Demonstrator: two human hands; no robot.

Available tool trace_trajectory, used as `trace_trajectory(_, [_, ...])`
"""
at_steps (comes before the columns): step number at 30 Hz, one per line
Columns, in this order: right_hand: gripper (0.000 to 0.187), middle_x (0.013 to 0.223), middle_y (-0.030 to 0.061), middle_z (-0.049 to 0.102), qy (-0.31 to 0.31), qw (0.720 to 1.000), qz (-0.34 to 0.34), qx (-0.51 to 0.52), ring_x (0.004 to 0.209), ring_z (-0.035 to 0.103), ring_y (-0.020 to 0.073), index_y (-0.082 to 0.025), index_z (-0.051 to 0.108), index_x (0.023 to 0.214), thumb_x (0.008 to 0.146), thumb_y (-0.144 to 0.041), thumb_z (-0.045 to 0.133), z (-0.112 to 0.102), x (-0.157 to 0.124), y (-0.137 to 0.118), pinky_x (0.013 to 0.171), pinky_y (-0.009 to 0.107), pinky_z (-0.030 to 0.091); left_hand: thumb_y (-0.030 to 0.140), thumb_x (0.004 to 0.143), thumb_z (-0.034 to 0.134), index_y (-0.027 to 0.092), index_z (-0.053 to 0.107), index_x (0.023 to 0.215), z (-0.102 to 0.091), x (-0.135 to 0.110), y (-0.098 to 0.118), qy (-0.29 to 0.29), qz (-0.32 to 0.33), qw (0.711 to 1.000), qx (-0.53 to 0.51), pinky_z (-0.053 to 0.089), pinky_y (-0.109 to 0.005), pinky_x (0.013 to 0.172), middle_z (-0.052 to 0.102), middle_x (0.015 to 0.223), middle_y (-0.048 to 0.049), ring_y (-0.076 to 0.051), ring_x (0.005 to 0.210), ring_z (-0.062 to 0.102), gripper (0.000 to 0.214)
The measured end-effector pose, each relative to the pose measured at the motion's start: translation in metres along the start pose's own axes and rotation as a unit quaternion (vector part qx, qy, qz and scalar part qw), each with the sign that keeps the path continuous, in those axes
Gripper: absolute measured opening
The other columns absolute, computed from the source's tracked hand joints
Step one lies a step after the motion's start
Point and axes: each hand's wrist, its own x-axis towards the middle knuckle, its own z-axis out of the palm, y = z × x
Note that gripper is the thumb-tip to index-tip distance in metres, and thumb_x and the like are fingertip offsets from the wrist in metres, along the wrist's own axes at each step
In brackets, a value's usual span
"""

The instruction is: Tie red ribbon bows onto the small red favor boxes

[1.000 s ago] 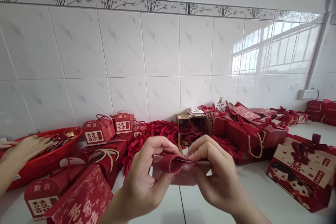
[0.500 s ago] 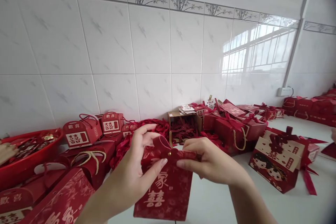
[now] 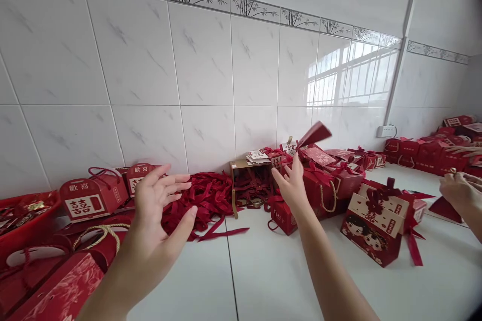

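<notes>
My left hand [image 3: 161,215] is raised over the front left of the table, fingers spread and holding nothing. The nearest things to it are a heap of dark red ribbons [image 3: 207,195] and a red gift box with a rope handle [image 3: 92,198]. Farther forward, my right hand [image 3: 291,185] reaches toward a pile of red boxes, its thumb and fingers apart. Just above its fingertips a red gift box [image 3: 316,133] is tilted and seen edge-on. Whether the fingertips still touch it, I cannot tell. A small red box [image 3: 283,216] lies below that hand.
An open carton [image 3: 234,180] holds dark red bows. Tied red boxes [image 3: 320,188] are heaped along the tiled wall. A box with two cartoon faces [image 3: 372,233] stands at right. Another person's hand [image 3: 457,190] is at the far right. A red basin [image 3: 48,215] is at left.
The red gift box has left my left hand and gone forward and right to the pile with my right hand. Both hands have moved apart. The view has turned right.
</notes>
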Motion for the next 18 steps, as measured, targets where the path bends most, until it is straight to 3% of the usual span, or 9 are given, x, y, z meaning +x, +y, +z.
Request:
trace_trajectory(6, [0.074, 0.152, 0.0133, 0.016, -0.044, 0.998, -0.047, -0.029, 0.138, 0.029, 0.0327, -0.026, 0.020, 0.147, 0.083, -0.042, 0.053, 0.005, -0.010, -0.005, 0.109, 0.050, 0.032, 0.027, 0.081, 0.059, 0.030, 0.027, 0.131, -0.003, 0.000, -0.001, -0.001, -0.009, 1.000, 0.015, 0.042, -0.050, 0.102, 0.050, 0.123, -0.0080, -0.025, 0.119, 0.050, 0.060])
trace_trajectory(18, [0.075, 0.152, 0.0158, 0.017, -0.061, 0.995, -0.033, -0.070, 0.140, 0.024, 0.0328, -0.019, 0.025, 0.146, 0.080, -0.041, 0.054, 0.006, -0.015, -0.015, 0.108, 0.050, 0.034, 0.026, 0.079, 0.061, 0.025, 0.028, 0.131, -0.011, 0.003, -0.005, 0.011, -0.016, 0.999, 0.037, 0.044, -0.052, 0.100, 0.053, 0.121, -0.0103, -0.026, 0.116, 0.053, 0.062])
